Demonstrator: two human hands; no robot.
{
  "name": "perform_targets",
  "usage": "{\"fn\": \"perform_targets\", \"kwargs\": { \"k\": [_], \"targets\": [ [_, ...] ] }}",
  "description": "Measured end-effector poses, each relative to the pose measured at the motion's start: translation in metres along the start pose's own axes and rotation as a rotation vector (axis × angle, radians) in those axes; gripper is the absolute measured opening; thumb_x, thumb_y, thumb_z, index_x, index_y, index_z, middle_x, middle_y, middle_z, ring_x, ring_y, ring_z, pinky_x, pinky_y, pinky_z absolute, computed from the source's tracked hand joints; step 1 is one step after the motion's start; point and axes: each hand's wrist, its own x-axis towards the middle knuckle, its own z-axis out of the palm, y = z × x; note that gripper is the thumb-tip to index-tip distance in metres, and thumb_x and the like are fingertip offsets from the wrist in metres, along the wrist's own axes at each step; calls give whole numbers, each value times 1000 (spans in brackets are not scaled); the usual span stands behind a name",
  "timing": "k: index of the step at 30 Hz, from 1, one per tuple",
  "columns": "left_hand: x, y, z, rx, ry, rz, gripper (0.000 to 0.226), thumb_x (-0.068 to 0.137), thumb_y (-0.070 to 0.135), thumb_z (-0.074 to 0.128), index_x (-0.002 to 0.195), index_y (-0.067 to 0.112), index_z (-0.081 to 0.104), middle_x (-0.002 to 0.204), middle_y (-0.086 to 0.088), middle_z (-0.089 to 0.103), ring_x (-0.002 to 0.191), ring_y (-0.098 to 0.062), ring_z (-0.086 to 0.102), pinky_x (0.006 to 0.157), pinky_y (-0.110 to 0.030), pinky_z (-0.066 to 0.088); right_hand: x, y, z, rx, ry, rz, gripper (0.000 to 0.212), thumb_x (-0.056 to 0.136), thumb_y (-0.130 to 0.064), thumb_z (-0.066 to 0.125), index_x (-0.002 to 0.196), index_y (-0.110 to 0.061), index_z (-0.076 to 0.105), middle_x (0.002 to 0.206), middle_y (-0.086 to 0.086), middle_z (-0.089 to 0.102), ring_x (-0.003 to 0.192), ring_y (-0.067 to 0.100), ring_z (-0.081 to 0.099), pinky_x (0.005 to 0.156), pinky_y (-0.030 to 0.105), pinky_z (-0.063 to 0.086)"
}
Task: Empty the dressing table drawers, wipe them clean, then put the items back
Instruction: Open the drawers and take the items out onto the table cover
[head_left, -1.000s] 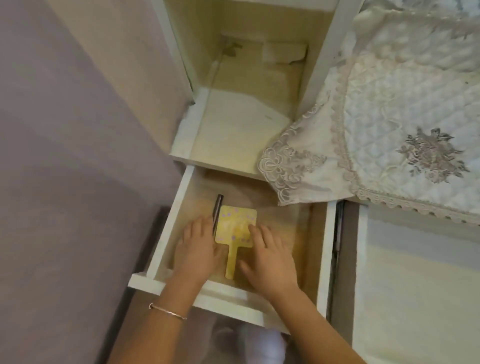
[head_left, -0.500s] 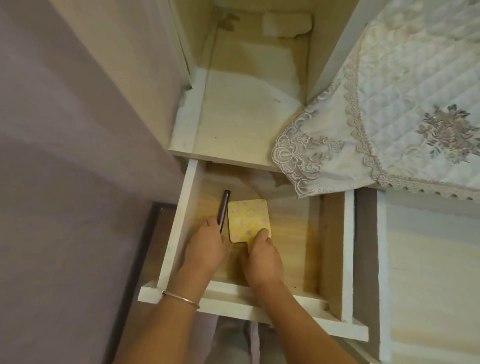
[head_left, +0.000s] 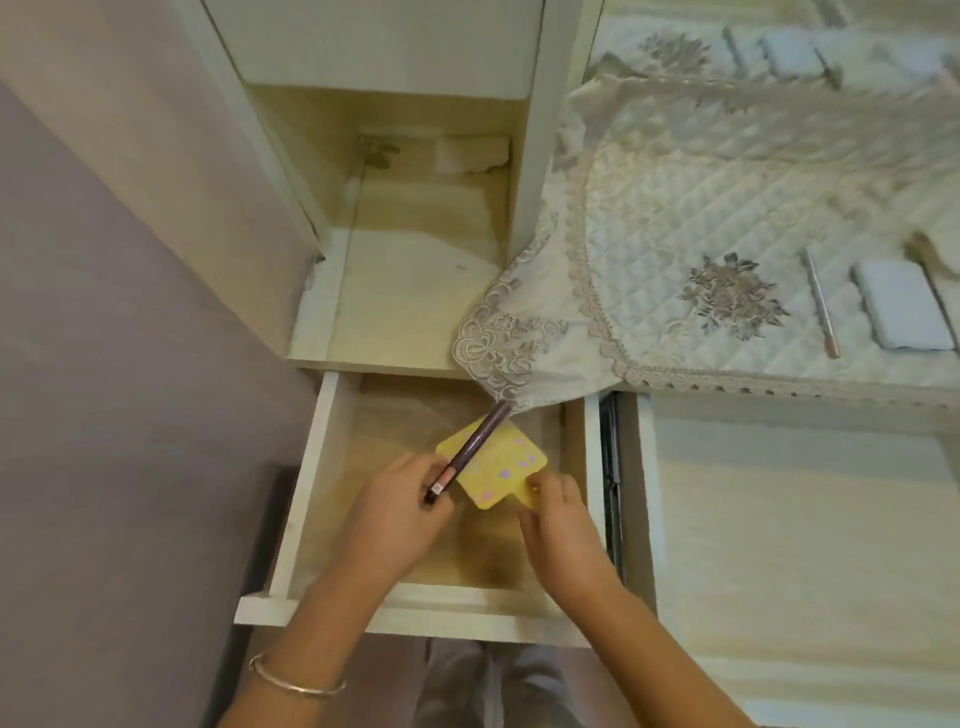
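The white drawer (head_left: 306, 483) of the dressing table stands pulled out below me, its wooden bottom bare apart from what I hold. My left hand (head_left: 395, 512) grips a dark, slim pencil (head_left: 475, 447) by its lower end, the pencil angled up to the right over the drawer. My right hand (head_left: 558, 525) holds the handle of a small yellow hand mirror (head_left: 506, 465) with purple dots, lifted and tilted above the drawer bottom. The pencil crosses over the mirror's top left part.
An open shelf compartment (head_left: 410, 270) sits above the drawer. A quilted lace cloth (head_left: 675, 249) covers the tabletop to the right, its corner hanging over the drawer. On it lie a thin pencil (head_left: 821, 304) and a white case (head_left: 901, 306). A purple wall is on the left.
Both hands lay flat on the items in the drawer; now the left has lifted the pencil and the right has raised and turned the yellow mirror. The view has widened to the right.
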Motion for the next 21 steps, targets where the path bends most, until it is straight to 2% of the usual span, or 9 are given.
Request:
{"fn": "perform_targets", "kwargs": {
  "k": [2,4,7,10,13,15,17,19,21],
  "targets": [
    [4,30,-2,-70,64,88,25,79,11,64,103,16,66,75,11,48,63,-7,47,64,-27,42,-10,7,-27,27,59,-82,34,96,-21,44,129,-11,40,126,6,43,104,20,53,85,22,38],
    [14,63,-1,-149,127,164,27,77,8,66,102,17,67,76,9,51,63,-7,51,65,-25,45,-15,15,-56,54,141,-145,31,95,-22,46,122,-7,47,118,10,50,100,22,54,77,13,33],
    [37,114,5,-216,169,242,26,78,8,67,101,20,66,79,3,56,62,-5,51,64,-19,44,-11,37,-100,82,306,-118,30,89,-18,51,112,1,54,104,16,57,89,26,55,70,11,26],
    [67,160,23,-260,168,257,24,80,11,64,103,18,66,85,-3,59,66,-7,53,67,-22,45,11,59,-143,112,465,-80,26,90,-10,56,113,2,55,107,16,58,95,28,55,71,11,25],
    [100,195,51,-301,117,231,23,82,13,61,105,13,65,86,-3,61,66,-7,52,68,-22,45,41,82,-180,166,570,-33,31,90,-11,55,119,1,52,114,17,55,105,27,52,77,13,27],
    [122,212,69,-279,95,187,25,83,13,59,107,11,64,81,1,60,68,-10,52,68,-25,43,62,98,-200,161,602,9,31,92,-11,53,120,1,51,116,17,53,108,28,50,77,14,27],
    [141,224,84,-212,102,164,21,84,14,57,104,12,64,73,6,54,67,-11,51,63,-21,40,82,112,-215,146,615,79,30,93,-11,50,120,1,50,118,18,51,109,30,49,78,20,29],
    [154,236,96,-148,111,165,19,85,14,56,102,12,64,70,7,52,61,-8,49,54,-12,35,102,125,-224,123,615,142,30,94,-11,49,120,2,49,118,20,50,110,32,48,84,26,31],
    [164,246,108,-76,103,181,18,86,16,55,101,11,64,78,-1,60,64,-12,52,56,-16,37,118,136,-226,111,607,196,29,95,-12,47,121,1,48,119,19,49,111,33,48,90,33,35]
  ]
}}
